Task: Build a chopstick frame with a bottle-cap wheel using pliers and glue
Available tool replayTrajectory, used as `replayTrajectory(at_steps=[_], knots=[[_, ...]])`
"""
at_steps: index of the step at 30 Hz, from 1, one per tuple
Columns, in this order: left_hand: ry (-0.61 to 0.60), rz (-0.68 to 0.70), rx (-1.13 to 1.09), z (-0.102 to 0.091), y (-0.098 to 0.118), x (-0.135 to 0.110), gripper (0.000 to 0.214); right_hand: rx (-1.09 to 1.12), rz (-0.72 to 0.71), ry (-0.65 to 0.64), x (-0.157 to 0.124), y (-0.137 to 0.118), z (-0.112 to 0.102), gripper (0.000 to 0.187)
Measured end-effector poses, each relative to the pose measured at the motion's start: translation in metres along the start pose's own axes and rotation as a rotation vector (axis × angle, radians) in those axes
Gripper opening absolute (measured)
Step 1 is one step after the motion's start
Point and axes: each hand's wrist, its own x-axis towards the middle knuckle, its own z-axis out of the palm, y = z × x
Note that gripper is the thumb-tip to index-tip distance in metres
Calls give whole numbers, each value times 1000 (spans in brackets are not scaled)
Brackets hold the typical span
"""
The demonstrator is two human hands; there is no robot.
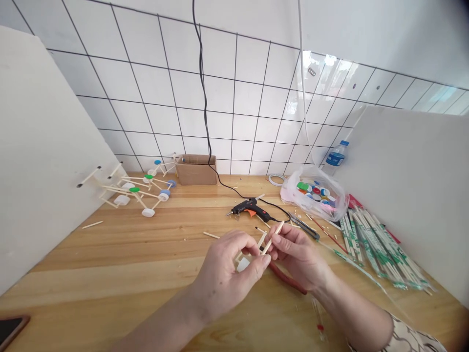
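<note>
My left hand (229, 271) is closed around a small frame of wooden sticks with a white bottle cap (242, 264) on it, held just above the wooden table (120, 274). My right hand (298, 254) pinches a wooden stick (273, 237) that angles up from the frame. Both hands meet at the table's middle front. A red-handled tool (287, 279) lies under my right hand.
A black and orange glue gun (251, 209) lies behind my hands, its cable running up the tiled wall. Stick-and-cap models (141, 188) stand at the back left by a cardboard box (195, 169). A bag of caps (317, 193), a water bottle (335, 157) and wrapped chopsticks (381, 249) are right.
</note>
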Motion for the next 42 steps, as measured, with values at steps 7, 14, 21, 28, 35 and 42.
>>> replayTrajectory(at_steps=[7, 14, 21, 28, 35, 42], knots=[[-82, -50, 56, 3, -7, 1, 14, -250, -179, -48, -8, -1, 6, 20], [-90, 9, 105, 1, -10, 4, 16, -306, -249, 36, -12, -15, 9, 20], [-86, -46, 46, 0, -8, 6, 14, -396, -316, 69, -12, -17, 5, 20], [39, -167, -98, -8, -11, 10, 6, -633, -335, 78, 3, -15, -18, 17], [64, -236, -259, -5, -13, 16, 9, -955, -382, -41, 13, -10, -28, 13], [26, -77, -203, 13, -22, 36, 10, -949, -378, -37, 21, -3, -32, 15]])
